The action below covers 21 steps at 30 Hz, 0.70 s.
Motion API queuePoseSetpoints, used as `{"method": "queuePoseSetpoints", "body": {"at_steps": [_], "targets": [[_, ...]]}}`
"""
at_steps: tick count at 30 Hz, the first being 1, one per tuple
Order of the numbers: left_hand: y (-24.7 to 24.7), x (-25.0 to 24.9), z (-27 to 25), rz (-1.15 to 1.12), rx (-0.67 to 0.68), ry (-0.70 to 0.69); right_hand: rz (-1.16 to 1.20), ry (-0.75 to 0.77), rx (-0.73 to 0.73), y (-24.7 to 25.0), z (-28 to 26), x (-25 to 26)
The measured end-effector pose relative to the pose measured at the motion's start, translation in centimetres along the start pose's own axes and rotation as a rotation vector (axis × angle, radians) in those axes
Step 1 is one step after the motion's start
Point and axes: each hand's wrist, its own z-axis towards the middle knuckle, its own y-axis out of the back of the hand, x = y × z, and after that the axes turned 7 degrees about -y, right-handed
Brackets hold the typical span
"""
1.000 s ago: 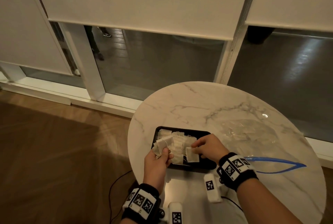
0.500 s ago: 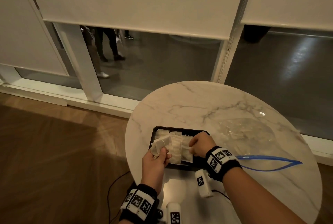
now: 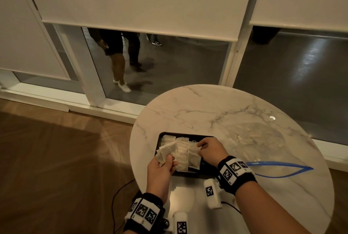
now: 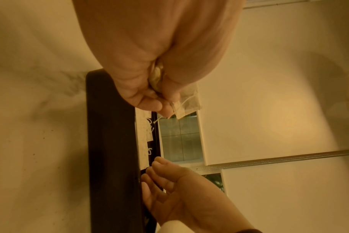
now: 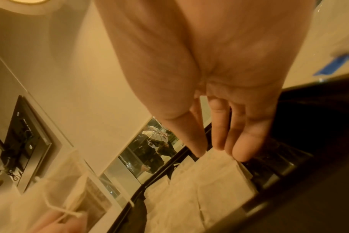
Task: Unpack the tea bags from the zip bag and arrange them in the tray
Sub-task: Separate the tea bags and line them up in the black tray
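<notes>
A black tray (image 3: 160,138) sits on the round marble table (image 3: 207,113), with several tea bags (image 3: 181,152) lying in rows inside it. My left hand (image 3: 162,166) hovers over the tray's near left corner and grips a fanned bunch of tea bags (image 3: 166,152), which shows again in the left wrist view (image 4: 189,100). My right hand (image 3: 209,151) is over the tray's right half. Its thumb and fingertips (image 5: 237,151) pinch the top edge of one tea bag (image 5: 219,173) that lies on the row. The clear zip bag (image 3: 254,139) lies flat to the right.
The zip bag's blue zip strip (image 3: 282,168) curls open toward the near right of the table. The table edge drops to a wooden floor (image 3: 66,158) on the left, where a dark cable (image 3: 120,190) runs. Beyond the window, people's legs (image 3: 118,64) pass.
My right hand carried one tea bag from the tray's near edge inward and laid it on the row. The left hand kept its bunch almost still. People walked into view outside.
</notes>
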Motion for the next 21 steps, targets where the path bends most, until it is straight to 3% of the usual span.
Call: {"method": "queuePoseSetpoints", "body": {"at_steps": [13, 21], "targets": [[-0.1, 0.2, 0.1, 0.020, -0.019, -0.008, -0.259, 0.093, 0.207, -1.4, -2.3, 0.1], [0.1, 0.0, 0.1, 0.017, -0.016, 0.014, -0.229, 0.146, 0.203, -1.3, -2.9, -0.2]]}}
